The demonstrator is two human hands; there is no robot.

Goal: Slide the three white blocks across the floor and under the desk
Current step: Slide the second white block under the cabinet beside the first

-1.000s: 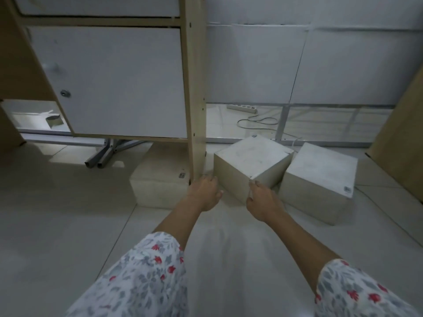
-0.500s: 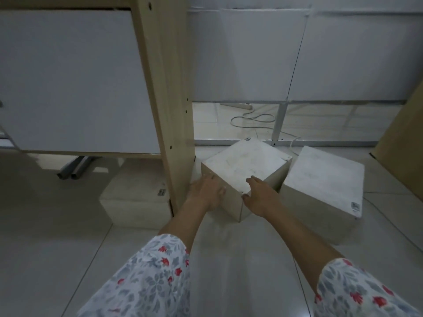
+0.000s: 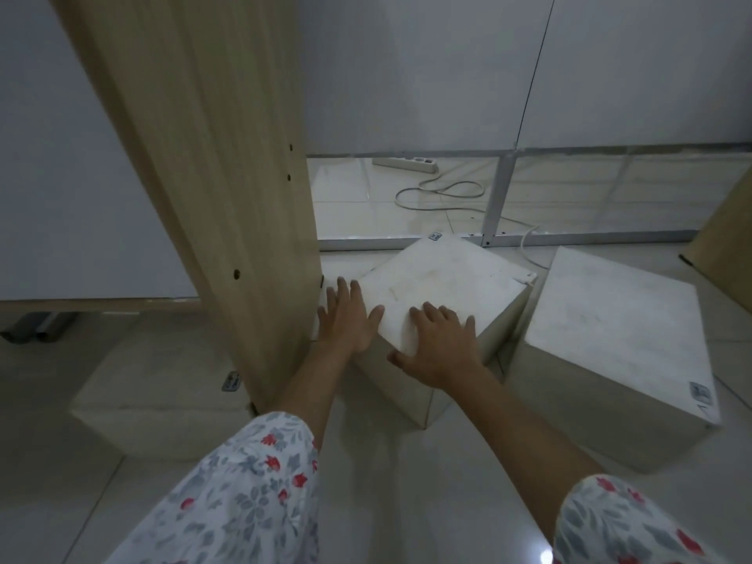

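**A:** Closest to you are your two floral sleeves (image 3: 244, 494), both arms stretched out over the tiled floor (image 3: 386, 502). So where are your hands?

**B:** Both on the middle block (image 3: 443, 278), which sits corner-on toward you. Your left hand (image 3: 346, 319) lies flat against its left edge, fingers (image 3: 342, 289) spread out and pointing away from you, squeezed in right next to the wooden upright of the bench (image 3: 228, 197). Your right hand (image 3: 439, 348) is flat on the near part of the top face, fingers splayed too, thumb hanging over the near edge. Nothing pinched, just palms pressing.

**A:** And the other two?

**B:** The left block (image 3: 154, 405) sits on the floor on the far side of that upright, under the bench's white panel, in shadow. The right block (image 3: 614, 352) is just beside the middle one on the open floor; can't tell if they actually touch.

**A:** Further back?

**B:** A metal frame rail (image 3: 569, 240) along the floor right behind the blocks, then a white power strip (image 3: 407, 164) with its cable (image 3: 443, 193) looped on the tiles, below the white wall panels (image 3: 427, 67).
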